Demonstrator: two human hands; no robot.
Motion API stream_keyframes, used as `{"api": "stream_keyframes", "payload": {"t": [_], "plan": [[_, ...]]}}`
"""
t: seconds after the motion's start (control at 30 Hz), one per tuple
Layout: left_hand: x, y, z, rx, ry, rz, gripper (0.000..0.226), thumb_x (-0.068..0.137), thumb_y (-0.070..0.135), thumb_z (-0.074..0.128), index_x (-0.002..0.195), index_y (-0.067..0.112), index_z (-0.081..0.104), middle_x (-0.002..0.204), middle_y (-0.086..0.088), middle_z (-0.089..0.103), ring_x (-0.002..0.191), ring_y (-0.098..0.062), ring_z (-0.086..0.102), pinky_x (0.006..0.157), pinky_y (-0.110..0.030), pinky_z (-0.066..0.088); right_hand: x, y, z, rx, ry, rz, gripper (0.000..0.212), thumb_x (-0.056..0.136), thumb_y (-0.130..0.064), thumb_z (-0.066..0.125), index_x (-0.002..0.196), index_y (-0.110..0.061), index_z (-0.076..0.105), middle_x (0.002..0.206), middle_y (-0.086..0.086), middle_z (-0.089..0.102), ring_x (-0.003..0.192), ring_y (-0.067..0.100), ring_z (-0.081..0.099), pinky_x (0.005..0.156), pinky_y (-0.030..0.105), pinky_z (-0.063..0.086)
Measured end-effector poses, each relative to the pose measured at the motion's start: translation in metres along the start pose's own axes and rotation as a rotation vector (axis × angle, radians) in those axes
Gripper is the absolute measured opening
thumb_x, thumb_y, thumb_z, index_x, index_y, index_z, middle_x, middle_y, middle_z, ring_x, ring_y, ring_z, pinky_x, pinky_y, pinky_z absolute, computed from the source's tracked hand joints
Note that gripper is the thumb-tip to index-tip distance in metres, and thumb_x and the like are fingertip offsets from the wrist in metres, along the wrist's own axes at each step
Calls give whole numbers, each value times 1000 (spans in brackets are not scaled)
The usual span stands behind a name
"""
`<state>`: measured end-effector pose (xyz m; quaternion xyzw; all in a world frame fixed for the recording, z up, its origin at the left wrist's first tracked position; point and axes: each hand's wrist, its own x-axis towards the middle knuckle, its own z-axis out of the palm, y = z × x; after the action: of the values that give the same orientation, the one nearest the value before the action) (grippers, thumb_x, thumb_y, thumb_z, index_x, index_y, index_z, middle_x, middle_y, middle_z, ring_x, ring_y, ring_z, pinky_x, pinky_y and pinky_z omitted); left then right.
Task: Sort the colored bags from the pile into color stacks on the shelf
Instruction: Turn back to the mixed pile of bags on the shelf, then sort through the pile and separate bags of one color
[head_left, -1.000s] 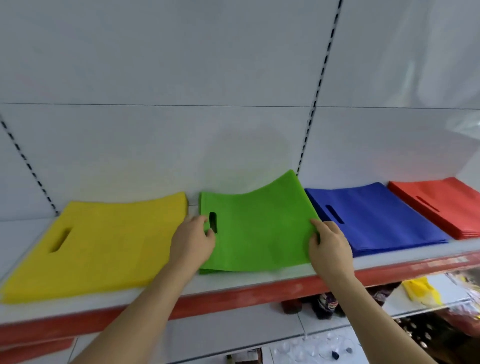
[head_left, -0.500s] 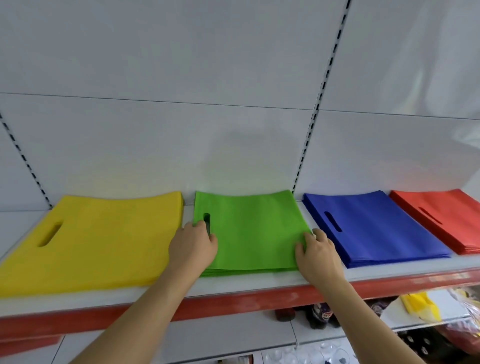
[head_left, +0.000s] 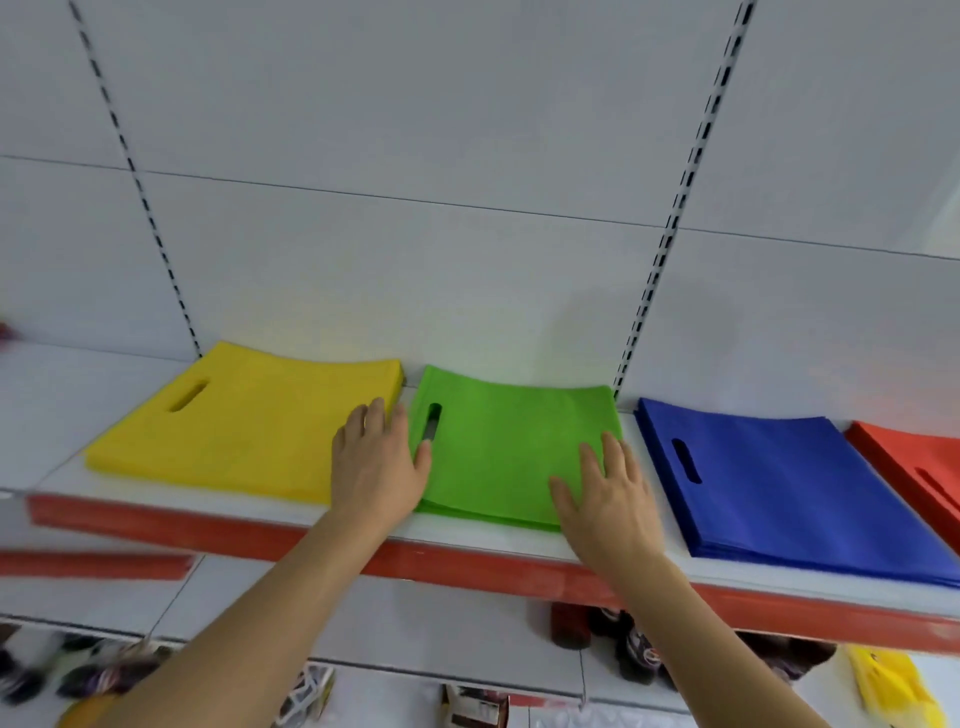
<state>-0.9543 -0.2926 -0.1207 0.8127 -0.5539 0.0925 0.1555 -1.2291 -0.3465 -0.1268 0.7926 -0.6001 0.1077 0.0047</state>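
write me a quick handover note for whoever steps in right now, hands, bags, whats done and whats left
Left hand: open, fingers straight, lying across the gap between the yellow stack and the green stack, thumb on the green.
Right hand: open, flat on the green stack's front right corner.
Neither hand holds a bag.
Shelf, left to right: yellow, green, blue stack, red stack, each its own colour.
Done: a green bag lies flat on top of its stack.
Left: the source pile is out of view, so I cannot tell how many remain. Check it, then continue sorting.
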Motion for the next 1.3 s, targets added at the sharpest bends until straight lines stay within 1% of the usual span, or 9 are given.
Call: {"api": "stream_keyframes", "payload": {"t": [0.1, 0.2, 0.4, 0.6, 0.73, 0.87, 1.07, 1.23, 1.3], "plan": [[-20, -19, -16, 26, 59, -31, 65, 101, 51, 51, 154, 14, 47, 161, -16, 42, 150, -37, 34, 120, -53, 32, 1, -32, -3, 21, 34, -106, 80, 104, -69, 20, 165, -18, 26, 176, 13, 9, 163, 31, 5, 130, 51, 20], [-36, -55, -34, 47, 92, -94, 66, 100, 51, 54, 153, 12, 49, 162, -17, 42, 152, -38, 32, 121, -56, 28, -3, -77, 0, 36, 31, -206, 76, 104, -66, 26, 163, -18, 33, 175, 13, 14, 162, 33, 9, 130, 52, 21], [-69, -155, -68, 107, 86, -224, 69, 102, 57, 47, 155, 14, 47, 165, -16, 39, 156, -38, 25, 124, -58, 23, -19, -186, 0, 72, 80, -356, 75, 104, -67, 28, 160, -19, 39, 173, 15, 22, 161, 35, 15, 128, 53, 22], [-104, -270, -104, 126, 89, -304, 68, 104, 58, 37, 159, 18, 41, 169, -13, 31, 158, -36, 18, 127, -56, 18, -47, -313, 7, 98, 89, -457, 76, 104, -68, 26, 162, -20, 36, 174, 13, 18, 162, 35, 9, 129, 54, 18], [-130, -339, -123, 132, 68, -364, 69, 105, 59, 34, 161, 19, 37, 170, -13, 28, 159, -35, 16, 127, -56, 19, -75, -395, 18, 112, 63, -535, 81, 103, -69, 17, 164, -18, 34, 174, 14, 18, 162, 35, 10, 129, 54, 19], [-147, -402, -140, 141, 68, -427, 71, 105, 61, 29, 163, 20, 32, 171, -12, 24, 159, -34, 15, 128, -55, 17, -90, -473, 20, 138, 69, -613, 79, 104, -67, 24, 161, -14, 40, 171, 17, 27, 160, 37, 18, 127, 55, 23], [-158, -493, -153, 114, 65, -538, 70, 106, 61, 27, 164, 21, 31, 172, -11, 24, 160, -33, 13, 129, -55, 14, -88, -577, 36, 119, 49, -719, 78, 106, -67, 20, 163, -16, 35, 171, 14, 27, 161, 34, 16, 128, 51, 20], [-149, -575, -156, 126, 69, -576, 69, 107, 61, 27, 163, 22, 33, 172, -11, 25, 160, -31, 14, 130, -52, 14, -67, -673, 54, 179, 20, -775, 77, 106, -65, 21, 165, -15, 30, 173, 14, 22, 161, 34, 11, 129, 52, 17], [-142, -606, -156, 129, 63, -600, 67, 107, 61, 29, 162, 23, 34, 171, -10, 27, 160, -31, 15, 130, -51, 15, -57, -709, 62, 191, 17, -786, 76, 106, -64, 23, 164, -15, 31, 172, 14, 24, 161, 34, 12, 128, 52, 19]]}}
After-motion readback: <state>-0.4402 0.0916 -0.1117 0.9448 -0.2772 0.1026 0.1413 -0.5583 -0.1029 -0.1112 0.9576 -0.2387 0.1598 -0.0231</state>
